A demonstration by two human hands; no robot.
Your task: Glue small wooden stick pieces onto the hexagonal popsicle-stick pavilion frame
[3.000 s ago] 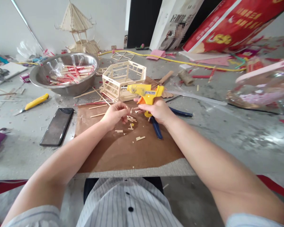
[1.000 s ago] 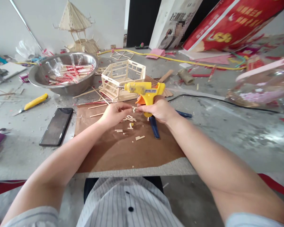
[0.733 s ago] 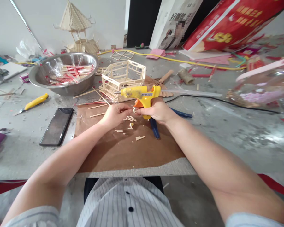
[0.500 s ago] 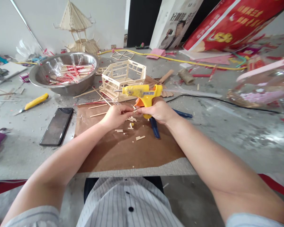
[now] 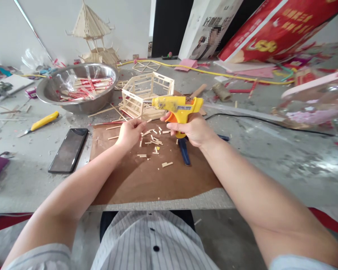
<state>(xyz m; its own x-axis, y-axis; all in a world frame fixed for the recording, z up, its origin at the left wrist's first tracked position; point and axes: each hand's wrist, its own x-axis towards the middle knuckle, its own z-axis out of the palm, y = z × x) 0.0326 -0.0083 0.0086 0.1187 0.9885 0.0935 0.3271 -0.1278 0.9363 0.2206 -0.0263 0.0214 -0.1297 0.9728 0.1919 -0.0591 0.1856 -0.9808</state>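
I look down on a grey table (image 5: 270,176), speckled and smeared, that takes up most of my view, its front edge bare and textured. A pale wall (image 5: 126,33) closes the back on the left; scuffed floor (image 5: 216,232) shows below the edge. A large red bag (image 5: 273,35) leans at the back right, next to a white printed package (image 5: 194,28). On the table's near middle I have a brown sheet (image 5: 169,183) spread flat, its right-hand edge uneven. A steel bowl (image 5: 83,107) of red-and-pale sticks stands back left, before a roofed stick model (image 5: 91,28). Just beyond the sheet sits the open stick frame (image 5: 142,109), many-sided and upright. My right hand (image 5: 198,129) is wrapped round the grip of a yellow glue gun (image 5: 171,107), whose nozzle points left and overlaps the frame; I cannot tell whether they touch. A phone (image 5: 68,150) lies left of the sheet, a yellow knife (image 5: 43,122) beyond it. Blue handles (image 5: 184,152) poke out under the gun. My left hand (image 5: 130,133) is pinched narrow on a short stick (image 5: 149,120), above scattered cut pieces (image 5: 157,141).
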